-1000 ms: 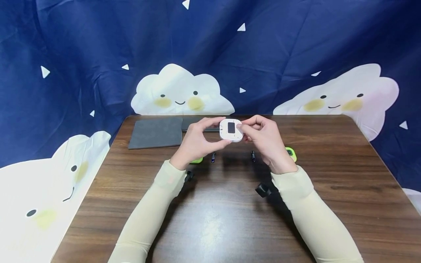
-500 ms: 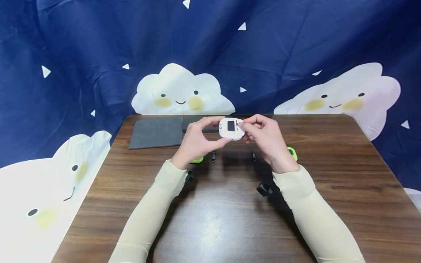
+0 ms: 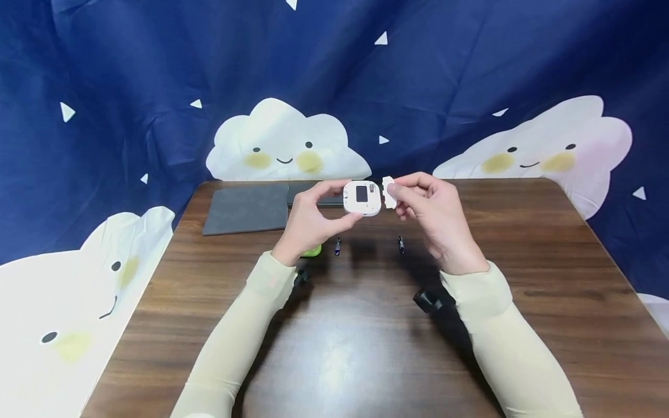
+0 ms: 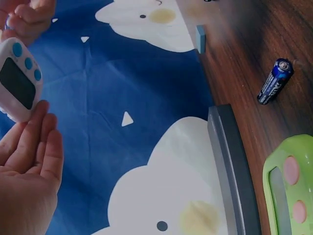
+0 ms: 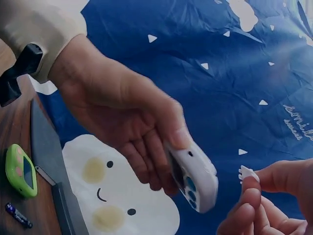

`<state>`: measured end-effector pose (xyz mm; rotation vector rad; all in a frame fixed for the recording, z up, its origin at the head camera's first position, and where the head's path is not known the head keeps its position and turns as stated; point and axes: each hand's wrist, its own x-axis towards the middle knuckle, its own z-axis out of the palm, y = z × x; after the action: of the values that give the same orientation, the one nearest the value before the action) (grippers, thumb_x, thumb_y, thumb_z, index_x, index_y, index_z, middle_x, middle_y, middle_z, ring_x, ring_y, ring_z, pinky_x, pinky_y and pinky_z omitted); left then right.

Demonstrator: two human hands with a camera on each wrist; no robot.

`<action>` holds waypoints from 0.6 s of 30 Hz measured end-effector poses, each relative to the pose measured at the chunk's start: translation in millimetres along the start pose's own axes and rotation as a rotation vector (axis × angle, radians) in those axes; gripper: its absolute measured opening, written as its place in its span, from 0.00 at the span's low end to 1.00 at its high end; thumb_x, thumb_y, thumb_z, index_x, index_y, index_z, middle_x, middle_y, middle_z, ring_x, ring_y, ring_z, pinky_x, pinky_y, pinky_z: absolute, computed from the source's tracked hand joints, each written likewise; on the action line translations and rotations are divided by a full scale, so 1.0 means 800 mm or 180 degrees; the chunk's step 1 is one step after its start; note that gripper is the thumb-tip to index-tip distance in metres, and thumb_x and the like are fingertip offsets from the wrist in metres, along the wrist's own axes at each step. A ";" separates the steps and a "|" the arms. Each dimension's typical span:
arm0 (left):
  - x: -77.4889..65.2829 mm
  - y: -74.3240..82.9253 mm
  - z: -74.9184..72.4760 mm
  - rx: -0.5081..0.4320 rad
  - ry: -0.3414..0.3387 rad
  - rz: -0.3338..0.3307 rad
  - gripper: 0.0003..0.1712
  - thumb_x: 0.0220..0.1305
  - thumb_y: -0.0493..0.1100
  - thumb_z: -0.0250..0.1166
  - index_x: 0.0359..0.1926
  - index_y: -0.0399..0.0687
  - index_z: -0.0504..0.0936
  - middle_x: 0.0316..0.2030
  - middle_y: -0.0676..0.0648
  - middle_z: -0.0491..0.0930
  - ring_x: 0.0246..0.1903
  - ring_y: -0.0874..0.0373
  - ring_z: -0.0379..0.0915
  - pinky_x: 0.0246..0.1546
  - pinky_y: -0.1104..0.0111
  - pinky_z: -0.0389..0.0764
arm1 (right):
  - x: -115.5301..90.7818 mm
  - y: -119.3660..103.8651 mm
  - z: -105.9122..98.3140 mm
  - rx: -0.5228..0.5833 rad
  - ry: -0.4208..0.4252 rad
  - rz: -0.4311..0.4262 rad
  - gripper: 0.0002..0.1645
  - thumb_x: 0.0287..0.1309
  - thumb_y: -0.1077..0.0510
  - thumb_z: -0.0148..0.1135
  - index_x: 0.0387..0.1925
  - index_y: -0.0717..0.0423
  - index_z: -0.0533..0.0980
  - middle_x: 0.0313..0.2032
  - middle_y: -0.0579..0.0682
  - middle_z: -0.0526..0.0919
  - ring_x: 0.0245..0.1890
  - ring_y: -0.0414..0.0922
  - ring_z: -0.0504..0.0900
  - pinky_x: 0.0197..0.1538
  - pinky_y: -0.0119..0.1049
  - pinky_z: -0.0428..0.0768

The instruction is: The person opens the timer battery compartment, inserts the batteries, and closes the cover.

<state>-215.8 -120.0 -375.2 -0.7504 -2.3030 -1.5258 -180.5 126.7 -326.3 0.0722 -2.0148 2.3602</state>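
My left hand (image 3: 308, 217) grips a small white digital timer (image 3: 354, 207) by its edges, thumb below and fingers above, raised over the table. Its back, with a dark square in the middle and a bared battery slot at the right, faces the head view. The left wrist view shows the timer's screen and blue buttons (image 4: 28, 63). Between thumb and fingers my right hand (image 3: 444, 217) pinches the white battery cover (image 3: 388, 200), held apart from the timer just to its right. The cover's small tabs show in the right wrist view.
Two dark blue batteries, a left battery (image 3: 338, 246) and a right battery (image 3: 401, 244), lie on the wooden table (image 3: 334, 325) below the hands. A green timer (image 4: 305, 171) with pink buttons lies beside the left one. A flat dark grey board (image 3: 245, 210) is at the back left.
The battery cover has come off the timer's back, and my right hand has moved right with it. The timer has shifted slightly left and up in my left hand.
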 end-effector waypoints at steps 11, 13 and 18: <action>0.003 0.001 -0.004 -0.0114 0.0002 -0.0043 0.34 0.57 0.45 0.87 0.65 0.52 0.89 0.54 0.48 0.93 0.55 0.57 0.88 0.63 0.56 0.84 | -0.038 0.078 -0.068 -0.1040 -0.0332 0.0703 0.18 0.76 0.58 0.72 0.55 0.69 0.83 0.28 0.38 0.90 0.27 0.35 0.83 0.35 0.29 0.87; 0.003 0.002 -0.003 -0.0128 -0.0016 -0.0040 0.35 0.57 0.44 0.87 0.66 0.52 0.88 0.54 0.48 0.93 0.56 0.56 0.88 0.64 0.53 0.84 | -0.046 0.096 -0.079 -0.1210 -0.0422 0.0853 0.19 0.76 0.58 0.71 0.56 0.72 0.82 0.28 0.39 0.88 0.27 0.34 0.83 0.35 0.29 0.88; 0.003 0.003 -0.002 -0.0134 -0.0030 -0.0018 0.35 0.58 0.45 0.87 0.67 0.52 0.88 0.55 0.48 0.93 0.56 0.56 0.88 0.64 0.50 0.85 | -0.059 0.121 -0.093 -0.1253 -0.0613 0.1154 0.15 0.75 0.64 0.68 0.52 0.75 0.80 0.27 0.44 0.89 0.26 0.35 0.86 0.35 0.31 0.91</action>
<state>-216.3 -120.1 -372.0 -0.7642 -2.2883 -1.5810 -139.9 185.3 -436.0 -0.0894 -2.7553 2.1460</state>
